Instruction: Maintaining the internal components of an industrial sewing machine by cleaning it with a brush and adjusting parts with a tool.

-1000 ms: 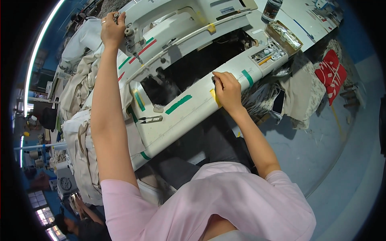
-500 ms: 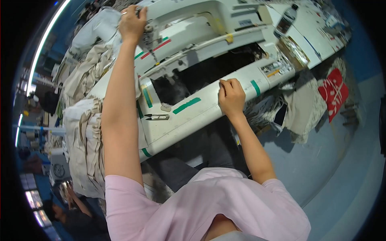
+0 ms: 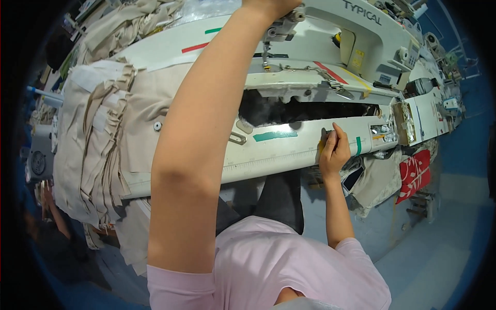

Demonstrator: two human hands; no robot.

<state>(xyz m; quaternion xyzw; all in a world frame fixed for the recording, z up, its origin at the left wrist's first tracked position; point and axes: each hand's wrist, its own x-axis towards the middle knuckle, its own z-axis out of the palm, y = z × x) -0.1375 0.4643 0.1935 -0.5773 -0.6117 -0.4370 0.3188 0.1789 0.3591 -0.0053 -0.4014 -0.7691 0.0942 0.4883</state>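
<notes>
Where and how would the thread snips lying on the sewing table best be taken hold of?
Probably by the exposed handle end of the thread snips, pinched across its narrow width from above, coming in from the right. They lie flat on the white sewing table, with that end showing to the right of the left forearm, which hides the rest from view.

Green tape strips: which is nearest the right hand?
The narrow strip just right of the right hand; the other green strips lie left of that hand.
</notes>
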